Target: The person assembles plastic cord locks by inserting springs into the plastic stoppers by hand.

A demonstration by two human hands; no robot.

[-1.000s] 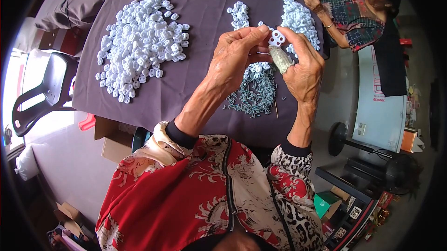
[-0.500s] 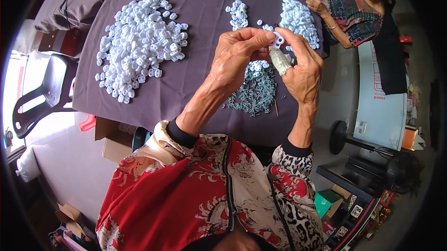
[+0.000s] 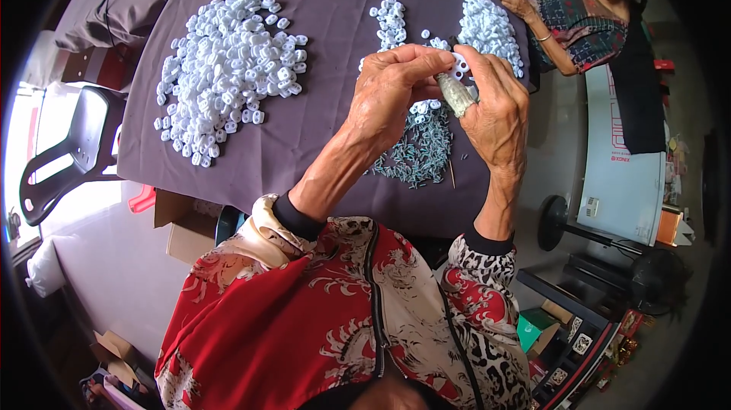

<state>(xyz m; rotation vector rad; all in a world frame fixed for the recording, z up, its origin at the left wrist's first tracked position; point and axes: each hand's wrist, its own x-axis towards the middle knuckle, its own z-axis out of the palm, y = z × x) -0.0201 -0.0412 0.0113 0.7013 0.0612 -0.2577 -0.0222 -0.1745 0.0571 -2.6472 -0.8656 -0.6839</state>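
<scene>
In front of me, over the table, a small white plastic piece with holes [image 3: 459, 67] is pinched in my right hand [image 3: 499, 109], between the index finger and the thumb. That thumb is wrapped in a pale grey covering [image 3: 455, 95]. My left hand [image 3: 390, 84] is closed against it, thumb tip beside the white piece; its curled fingers hide what they grip, if anything. Just below the hands lies a heap of small dark grey-green screw-like pins [image 3: 419, 153]. A few white pieces [image 3: 424, 108] sit at that heap's upper edge, partly hidden by my hands.
A large heap of white pieces [image 3: 232, 67] covers the table's left. A smaller pile [image 3: 390, 23] lies beyond my hands, another heap [image 3: 487, 29] to the right. A thin stick [image 3: 452, 174] is beside the pins. A co-worker [image 3: 575, 22] works at the far right edge.
The white piece has shifted slightly right and turned a little between my fingers, and my right thumb has tilted. Both hands stay in nearly the same place.
</scene>
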